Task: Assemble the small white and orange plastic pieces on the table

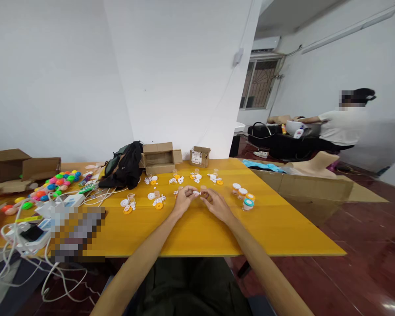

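At the middle of the wooden table, my left hand (183,201) is closed in a pinch on a small white piece with red marks (196,192). My right hand (214,204) meets it from the other side, its fingertips pinched at the same piece; its exact shape is too small to tell. Just behind my fingers stands a small clear cup (203,188). Around lie groups of similar red-marked white pieces (158,200), clear cups (131,197), white rings (124,202) and orange rings (159,206). To the right of my right hand are several lidded jars (248,204), with white, orange and teal lids.
Cardboard boxes (159,160) and a black bag (127,169) line the back of the table (197,239). Colourful balls (57,182), white cables and power strips (36,237) crowd the left. A person (342,118) sits beyond a large cardboard box (303,193) at right.
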### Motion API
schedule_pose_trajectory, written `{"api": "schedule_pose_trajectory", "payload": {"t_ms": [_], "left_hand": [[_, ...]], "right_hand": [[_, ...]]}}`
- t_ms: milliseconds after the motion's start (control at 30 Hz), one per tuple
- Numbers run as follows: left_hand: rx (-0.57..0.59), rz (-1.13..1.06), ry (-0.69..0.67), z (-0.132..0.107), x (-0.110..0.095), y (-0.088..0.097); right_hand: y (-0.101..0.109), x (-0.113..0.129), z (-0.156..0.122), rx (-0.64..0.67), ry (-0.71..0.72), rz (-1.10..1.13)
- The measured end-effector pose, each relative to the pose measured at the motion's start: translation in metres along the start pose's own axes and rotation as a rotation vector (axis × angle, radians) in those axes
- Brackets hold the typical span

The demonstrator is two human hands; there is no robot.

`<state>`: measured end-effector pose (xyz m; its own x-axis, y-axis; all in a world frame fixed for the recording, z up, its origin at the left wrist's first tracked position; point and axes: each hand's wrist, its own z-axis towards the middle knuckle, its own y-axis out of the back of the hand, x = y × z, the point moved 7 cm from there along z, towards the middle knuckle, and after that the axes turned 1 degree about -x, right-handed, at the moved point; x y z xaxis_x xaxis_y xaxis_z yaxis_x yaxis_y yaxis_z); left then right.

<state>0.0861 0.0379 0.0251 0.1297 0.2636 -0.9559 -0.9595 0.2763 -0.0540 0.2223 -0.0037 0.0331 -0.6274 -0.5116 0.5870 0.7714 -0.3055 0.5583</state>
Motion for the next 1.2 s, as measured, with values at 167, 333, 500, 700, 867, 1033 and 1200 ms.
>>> {"api": "schedule_pose_trajectory", "payload": {"t_ms": [167,333,500,700,867,1033,1200], "left_hand": [[0.041,-0.05,0.033,-0.002,-0.001,-0.004],[0.047,-0.068,0.049,-0.003,-0.002,-0.005],[0.045,-0.09,0.099,-0.002,0.006,-0.005],[0.031,-0.092,0.076,-0.002,0.005,-0.003],[-0.007,-0.088,0.056,-0.002,0.003,0.0],[-0.009,-0.093,0.051,-0.002,0.0,-0.001],[0.079,-0.129,0.08,-0.005,-0.002,-0.008]], "right_hand": [[-0.002,0.0,-0.003,-0.021,0.062,-0.065],[-0.001,0.0,-0.005,-0.04,0.093,-0.208],[-0.003,0.001,-0.004,-0.029,0.082,-0.152],[-0.004,0.0,-0.005,0.004,0.05,-0.149],[-0.004,0.003,-0.003,0.043,0.02,-0.035],[-0.012,-0.002,0.0,0.128,-0.068,0.155],[-0.017,-0.007,0.0,0.144,-0.084,0.213]]}}
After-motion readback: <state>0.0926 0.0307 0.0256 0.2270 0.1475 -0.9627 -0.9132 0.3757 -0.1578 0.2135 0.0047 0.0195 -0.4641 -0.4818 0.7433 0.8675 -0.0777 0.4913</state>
